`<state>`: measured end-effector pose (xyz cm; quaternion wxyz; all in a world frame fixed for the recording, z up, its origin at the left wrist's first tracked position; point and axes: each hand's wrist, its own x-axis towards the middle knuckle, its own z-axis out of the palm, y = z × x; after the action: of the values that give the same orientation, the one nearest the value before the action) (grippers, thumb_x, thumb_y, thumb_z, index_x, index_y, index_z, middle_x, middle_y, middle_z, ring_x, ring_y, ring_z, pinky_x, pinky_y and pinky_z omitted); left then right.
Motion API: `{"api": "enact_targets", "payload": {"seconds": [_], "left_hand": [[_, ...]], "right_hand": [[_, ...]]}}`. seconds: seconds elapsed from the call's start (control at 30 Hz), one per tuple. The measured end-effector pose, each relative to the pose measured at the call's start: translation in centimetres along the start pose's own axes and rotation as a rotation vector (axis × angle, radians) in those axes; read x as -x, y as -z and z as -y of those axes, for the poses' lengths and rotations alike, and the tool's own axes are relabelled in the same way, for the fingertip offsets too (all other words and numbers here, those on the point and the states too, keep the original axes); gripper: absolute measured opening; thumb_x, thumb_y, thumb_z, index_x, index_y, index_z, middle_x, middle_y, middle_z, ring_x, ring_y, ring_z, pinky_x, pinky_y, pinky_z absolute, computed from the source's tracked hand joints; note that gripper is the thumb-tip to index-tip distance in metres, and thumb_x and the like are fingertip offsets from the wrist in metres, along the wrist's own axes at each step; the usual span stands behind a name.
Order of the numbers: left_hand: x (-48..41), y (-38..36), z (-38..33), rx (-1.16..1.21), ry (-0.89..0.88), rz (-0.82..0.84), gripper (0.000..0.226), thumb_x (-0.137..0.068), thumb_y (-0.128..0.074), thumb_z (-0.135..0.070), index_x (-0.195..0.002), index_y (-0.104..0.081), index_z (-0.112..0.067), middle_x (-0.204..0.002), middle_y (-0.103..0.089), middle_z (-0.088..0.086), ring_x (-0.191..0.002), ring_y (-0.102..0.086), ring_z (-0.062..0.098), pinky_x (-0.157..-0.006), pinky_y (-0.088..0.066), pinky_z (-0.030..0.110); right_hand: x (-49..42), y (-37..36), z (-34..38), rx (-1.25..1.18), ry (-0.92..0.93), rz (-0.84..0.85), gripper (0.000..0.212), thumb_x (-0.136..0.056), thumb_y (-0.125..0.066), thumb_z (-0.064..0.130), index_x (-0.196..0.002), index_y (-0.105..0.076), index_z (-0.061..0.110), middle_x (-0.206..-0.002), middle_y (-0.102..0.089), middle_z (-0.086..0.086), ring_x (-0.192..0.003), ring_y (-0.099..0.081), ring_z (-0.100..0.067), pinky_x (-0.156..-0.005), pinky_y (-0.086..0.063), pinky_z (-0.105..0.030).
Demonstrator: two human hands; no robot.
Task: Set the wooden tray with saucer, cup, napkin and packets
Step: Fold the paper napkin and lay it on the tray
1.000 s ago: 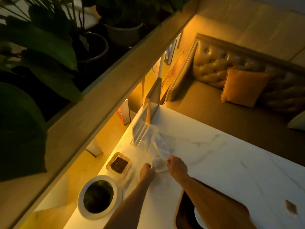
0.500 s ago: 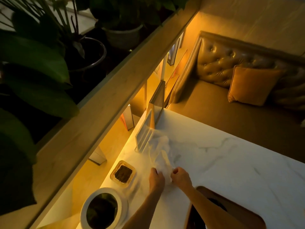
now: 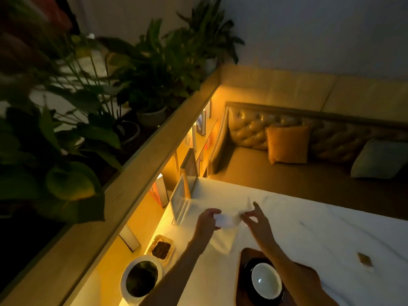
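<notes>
Two hands have raised the thin white paper napkin (image 3: 227, 221): left hand (image 3: 206, 223) seemingly grips one blurred end, right hand (image 3: 257, 223) pinches the other. Dark wooden tray (image 3: 243, 257) likely next.

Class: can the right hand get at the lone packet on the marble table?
Probably, once freed: only bare table lies between the right hand and the packet, but its fingers pinch the napkin.

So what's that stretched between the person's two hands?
A white napkin, as the head view shows. The left hand grips one end and the right hand pinches the other, above the marble table.
</notes>
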<state>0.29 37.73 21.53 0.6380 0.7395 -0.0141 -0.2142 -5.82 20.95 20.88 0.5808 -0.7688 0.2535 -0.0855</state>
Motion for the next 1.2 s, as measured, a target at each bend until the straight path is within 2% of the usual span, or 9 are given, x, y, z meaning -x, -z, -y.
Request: {"api": "enact_targets", "payload": {"seconds": [0.13,0.27,0.43,0.57,0.67,0.83,1.0,1.13,1.2], "left_hand": [[5.0,-1.2,-5.9,-0.063,-0.215,-0.007,0.030,-0.092,-0.051,0.006,-0.118,-0.060,-0.005,-0.119,-0.056,0.005,-0.113,-0.054,0.019,-0.085,-0.056,0.026],[9.7,-3.8,-11.6,-0.159,-0.360,-0.021,0.014,-0.096,-0.055,-0.010,-0.105,-0.064,-0.006,-0.101,-0.063,0.009,-0.099,-0.062,0.025,-0.085,-0.057,0.038],[13.3,-7.6,-18.1,-0.174,-0.519,-0.007,0.022,-0.097,-0.055,-0.023,-0.088,-0.067,-0.007,-0.084,-0.059,0.015,-0.082,-0.056,0.022,-0.072,-0.045,0.034],[14.7,-10.5,-21.6,-0.172,-0.553,0.048,0.029,-0.100,-0.048,-0.029,-0.094,-0.065,-0.006,-0.088,-0.061,0.016,-0.084,-0.058,0.023,-0.073,-0.046,0.036],[15.7,-13.5,-22.6,-0.233,-0.673,0.022,0.029,-0.100,-0.048,-0.031,-0.096,-0.065,-0.008,-0.084,-0.062,0.008,-0.079,-0.059,0.019,-0.070,-0.046,0.031],[16.7,-18.9,-21.6,-0.297,-0.677,-0.021,0.025,-0.100,-0.047,-0.034,-0.100,-0.064,-0.016,-0.087,-0.067,0.003,-0.085,-0.066,0.020,-0.075,-0.052,0.038],[18.3,-25.4,-18.8,-0.336,-0.674,-0.096,0.023,-0.100,-0.045,-0.035,-0.106,-0.062,-0.020,-0.089,-0.062,-0.012,-0.085,-0.059,0.001,-0.070,-0.044,0.020],[21.3,-29.8,-17.6,-0.325,-0.690,-0.049,0.018,-0.099,-0.048,-0.031,-0.105,-0.062,-0.023,-0.087,-0.061,-0.014,-0.085,-0.060,0.000,-0.069,-0.044,0.015],[22.8,-31.8,-17.4,-0.293,-0.710,-0.027,0.012,-0.098,-0.050,-0.030,-0.103,-0.061,-0.028,-0.086,-0.062,-0.016,-0.085,-0.062,0.002,-0.070,-0.047,0.015]], "right_hand": [[3.2,6.8,4.7,-0.106,0.180,0.013,0.034,-0.083,-0.071,0.022,-0.110,-0.065,0.001,-0.124,-0.051,0.021,-0.123,-0.039,-0.003,-0.100,-0.028,-0.029],[7.1,13.8,8.6,-0.071,0.276,0.218,0.033,-0.078,-0.067,0.043,-0.105,-0.067,0.025,-0.148,-0.043,0.008,-0.141,-0.032,-0.013,-0.113,-0.032,-0.049],[10.5,21.1,12.1,-0.057,0.383,0.224,0.043,-0.070,-0.071,0.061,-0.088,-0.065,0.023,-0.105,-0.063,-0.010,-0.100,-0.063,-0.028,-0.080,-0.056,-0.046],[11.9,26.3,11.5,0.081,0.428,0.199,0.029,-0.078,-0.068,0.043,-0.102,-0.057,0.033,-0.108,-0.058,-0.009,-0.095,-0.065,-0.026,-0.073,-0.062,-0.044],[12.7,30.3,9.2,0.082,0.358,0.202,0.038,-0.083,-0.069,0.032,-0.116,-0.051,0.035,-0.113,-0.060,-0.003,-0.097,-0.068,-0.022,-0.074,-0.062,-0.038],[14.4,36.6,6.2,0.059,0.352,0.153,0.034,-0.084,-0.069,0.036,-0.117,-0.057,0.039,-0.110,-0.066,0.010,-0.099,-0.068,-0.010,-0.078,-0.062,-0.034],[15.7,40.2,5.6,-0.076,0.421,0.020,0.017,-0.089,-0.065,0.028,-0.099,-0.066,0.041,-0.099,-0.071,0.010,-0.092,-0.071,-0.015,-0.068,-0.061,-0.027],[16.9,40.7,5.4,-0.143,0.483,0.063,0.041,-0.095,-0.051,0.002,-0.104,-0.071,0.038,-0.115,-0.064,0.008,-0.103,-0.066,-0.010,-0.076,-0.057,-0.021],[17.6,40.9,5.5,-0.049,0.583,0.095,0.050,-0.095,-0.050,0.002,-0.116,-0.063,0.046,-0.120,-0.061,0.020,-0.111,-0.061,-0.004,-0.084,-0.054,-0.016]]}}
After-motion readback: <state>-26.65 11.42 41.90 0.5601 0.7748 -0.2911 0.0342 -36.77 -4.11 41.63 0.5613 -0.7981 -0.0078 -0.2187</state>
